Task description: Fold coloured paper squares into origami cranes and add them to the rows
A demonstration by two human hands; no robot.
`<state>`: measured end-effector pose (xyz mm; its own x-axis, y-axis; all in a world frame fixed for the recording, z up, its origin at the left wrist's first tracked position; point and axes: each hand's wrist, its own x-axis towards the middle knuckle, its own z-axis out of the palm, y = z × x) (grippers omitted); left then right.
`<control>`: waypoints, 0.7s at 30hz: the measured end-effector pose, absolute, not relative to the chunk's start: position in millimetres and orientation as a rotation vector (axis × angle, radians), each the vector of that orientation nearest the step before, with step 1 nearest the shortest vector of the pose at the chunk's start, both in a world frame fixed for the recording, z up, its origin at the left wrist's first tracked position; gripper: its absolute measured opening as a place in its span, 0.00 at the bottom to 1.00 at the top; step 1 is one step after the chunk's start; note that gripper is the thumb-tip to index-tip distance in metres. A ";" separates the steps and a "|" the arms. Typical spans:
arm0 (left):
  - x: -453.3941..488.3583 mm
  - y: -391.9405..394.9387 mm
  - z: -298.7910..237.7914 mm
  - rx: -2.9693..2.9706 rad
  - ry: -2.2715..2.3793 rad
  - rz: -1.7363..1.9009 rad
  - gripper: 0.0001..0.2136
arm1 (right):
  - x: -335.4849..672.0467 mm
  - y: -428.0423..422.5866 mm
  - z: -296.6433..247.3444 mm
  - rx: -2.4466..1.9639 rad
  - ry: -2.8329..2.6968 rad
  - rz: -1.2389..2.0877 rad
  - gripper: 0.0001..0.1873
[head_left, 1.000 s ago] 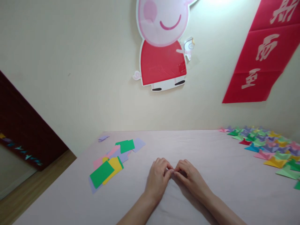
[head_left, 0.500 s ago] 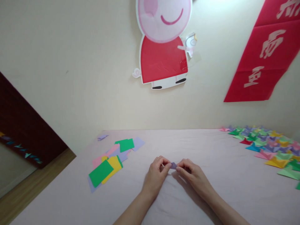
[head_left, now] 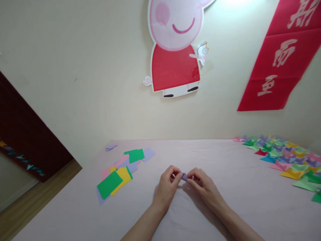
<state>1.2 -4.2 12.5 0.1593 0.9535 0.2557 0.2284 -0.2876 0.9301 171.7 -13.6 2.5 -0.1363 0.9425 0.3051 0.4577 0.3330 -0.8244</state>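
Observation:
A small folded piece of purple paper [head_left: 184,176] is held between my two hands, low in the middle of the view. My left hand [head_left: 170,180] pinches its left end between thumb and fingers. From the other side, my right hand [head_left: 202,181] has thumb and forefinger closed on its right end. The fingertips hide both ends of the paper, so its full shape cannot be made out.
Loose green, yellow, pink and purple paper sheets [head_left: 110,184] lie overlapping on the left of the covered table [head_left: 75,207]. Folded paper figures [head_left: 283,157] in many colours crowd the right side. A pig cutout [head_left: 175,67] and a red banner [head_left: 272,67] hang on the wall.
The view has shifted slightly. Both hands keep their pinch on the purple paper, which has tilted a little and shows a different face.

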 end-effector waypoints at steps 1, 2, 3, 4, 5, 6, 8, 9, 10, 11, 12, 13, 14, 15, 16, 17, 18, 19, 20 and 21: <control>1.3 -4.5 12.7 1.673 1.142 1.181 0.06 | 171.8 -13.8 2.2 -1.258 -1.733 0.714 0.08; 1.4 -4.9 13.0 1.686 1.134 1.180 0.06 | 172.0 -14.0 1.7 -1.263 -1.724 0.721 0.08; 1.4 -5.3 13.3 1.699 1.126 1.179 0.05 | 172.3 -14.1 1.1 -1.269 -1.714 0.736 0.09; 1.5 -5.7 13.6 1.710 1.119 1.177 0.05 | 172.6 -14.2 0.4 -1.274 -1.704 0.757 0.09; 1.4 -6.2 13.9 1.720 1.113 1.174 0.04 | 172.9 -14.3 -0.2 -1.278 -1.696 0.781 0.09; 1.3 -6.5 13.9 1.728 1.107 1.169 0.03 | 173.2 -14.5 -0.6 -1.278 -1.688 0.806 0.09; 0.7 -7.1 13.1 1.740 1.098 1.154 0.02 | 173.7 -15.1 -0.7 -1.271 -1.669 0.852 0.09; 0.4 -7.2 12.4 1.745 1.096 1.147 0.02 | 173.9 -15.5 -0.5 -1.265 -1.658 0.876 0.09; 0.0 -7.3 11.5 1.749 1.097 1.140 0.03 | 174.1 -15.9 0.0 -1.259 -1.644 0.901 0.09; -0.4 -7.4 10.7 1.754 1.101 1.135 0.04 | 174.2 -16.3 0.5 -1.252 -1.630 0.926 0.09; -0.7 -7.6 10.2 1.758 1.109 1.133 0.05 | 174.4 -16.7 1.1 -1.245 -1.620 0.949 0.10; -0.9 -7.8 9.9 1.762 1.120 1.133 0.05 | 174.4 -17.0 1.7 -1.237 -1.614 0.967 0.10; -1.0 -8.2 10.0 1.768 1.133 1.134 0.04 | 174.4 -17.2 2.3 -1.229 -1.614 0.983 0.10; -1.0 -8.6 10.5 1.775 1.146 1.137 0.04 | 174.3 -17.4 2.9 -1.221 -1.619 0.997 0.10; -0.9 -9.1 11.3 1.783 1.157 1.140 0.03 | 174.2 -17.6 3.6 -1.215 -1.629 1.009 0.10; -0.9 -9.7 12.2 1.794 1.166 1.141 0.03 | 174.0 -17.9 4.3 -1.216 -1.640 1.004 0.10; -0.8 -10.2 13.0 1.808 1.172 1.140 0.03 | 173.7 -18.4 5.2 -1.223 -1.651 0.974 0.10; -0.6 -10.7 13.6 1.825 1.173 1.138 0.03 | 173.4 -18.9 6.3 -1.232 -1.660 0.912 0.09; -0.5 -11.1 13.8 1.844 1.171 1.134 0.03 | 173.1 -19.6 7.6 -1.235 -1.667 0.828 0.09; -0.2 -11.5 13.6 1.863 1.163 1.128 0.03 | 172.7 -20.4 9.0 -1.230 -1.678 0.739 0.09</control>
